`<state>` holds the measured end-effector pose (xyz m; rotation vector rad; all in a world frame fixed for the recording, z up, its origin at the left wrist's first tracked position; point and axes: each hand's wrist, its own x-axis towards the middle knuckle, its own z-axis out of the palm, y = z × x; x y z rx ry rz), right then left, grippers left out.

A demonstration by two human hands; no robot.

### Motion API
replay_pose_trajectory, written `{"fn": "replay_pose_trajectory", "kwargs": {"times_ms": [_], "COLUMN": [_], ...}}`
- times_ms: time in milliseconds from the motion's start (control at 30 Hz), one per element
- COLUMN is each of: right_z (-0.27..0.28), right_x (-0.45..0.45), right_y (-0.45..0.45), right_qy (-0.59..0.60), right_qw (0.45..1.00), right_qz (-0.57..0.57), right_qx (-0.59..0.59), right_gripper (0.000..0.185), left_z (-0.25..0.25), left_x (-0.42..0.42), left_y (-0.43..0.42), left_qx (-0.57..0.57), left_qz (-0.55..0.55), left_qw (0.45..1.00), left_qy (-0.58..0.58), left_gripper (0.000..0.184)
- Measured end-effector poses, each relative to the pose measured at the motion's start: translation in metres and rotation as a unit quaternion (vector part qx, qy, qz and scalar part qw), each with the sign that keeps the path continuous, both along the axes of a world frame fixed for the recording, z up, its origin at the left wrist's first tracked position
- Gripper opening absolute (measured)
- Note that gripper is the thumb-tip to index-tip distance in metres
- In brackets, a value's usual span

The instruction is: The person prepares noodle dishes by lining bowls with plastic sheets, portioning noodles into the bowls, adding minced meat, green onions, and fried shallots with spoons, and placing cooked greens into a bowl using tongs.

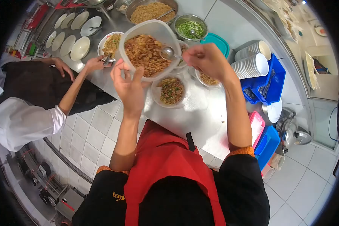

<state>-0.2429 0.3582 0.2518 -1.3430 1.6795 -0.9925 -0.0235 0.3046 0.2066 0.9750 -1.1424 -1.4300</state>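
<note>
My left hand grips the near left edge of a translucent square tub, which is raised above the counter and filled with brown fried topping. In my right hand is the handle of a metal spoon, its bowl over the topping at the tub's right side. Just below the tub, a bowl of noodles with green and brown topping stands on the counter. Another bowl with food is partly hidden beneath my right wrist.
A co-worker's hand is at a noodle plate on the left. Several white bowls line the back left. Chopped greens and a basin of crumbs stand behind; stacked bowls and blue baskets are on the right.
</note>
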Motion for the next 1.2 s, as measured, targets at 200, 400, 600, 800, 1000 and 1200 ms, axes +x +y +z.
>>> {"fn": "replay_pose_trajectory", "kwargs": {"times_ms": [200, 400, 600, 800, 1000, 1200], "right_z": [-0.06, -0.005, -0.035, -0.012, -0.006, -0.117], "right_x": [0.027, 0.06, 0.107, 0.075, 0.064, 0.083], "right_y": [0.044, -0.015, -0.146, -0.171, -0.132, -0.122], "right_qy": [0.144, 0.133, 0.348, 0.097, 0.048, 0.263], "right_qw": [0.989, 0.97, 0.911, 0.98, 0.998, 0.947], "right_qz": [-0.04, -0.082, 0.038, 0.168, 0.015, -0.087], "right_qx": [0.023, -0.185, -0.219, -0.052, -0.048, -0.165], "right_gripper": [0.01, 0.013, 0.011, 0.017, 0.01, 0.019], "left_z": [0.007, 0.025, 0.018, 0.011, 0.0, -0.008], "left_x": [0.025, 0.044, 0.043, 0.054, 0.076, 0.095], "left_y": [-0.036, -0.061, -0.074, -0.099, -0.148, -0.187], "left_qx": [0.012, -0.02, 0.015, 0.015, 0.023, -0.005], "left_qz": [0.096, 0.088, 0.049, 0.066, 0.114, 0.142], "left_qw": [0.995, 0.996, 0.998, 0.998, 0.993, 0.989], "left_qy": [0.03, -0.023, 0.038, -0.007, 0.013, -0.044], "left_gripper": [0.026, 0.029, 0.029, 0.025, 0.031, 0.041]}}
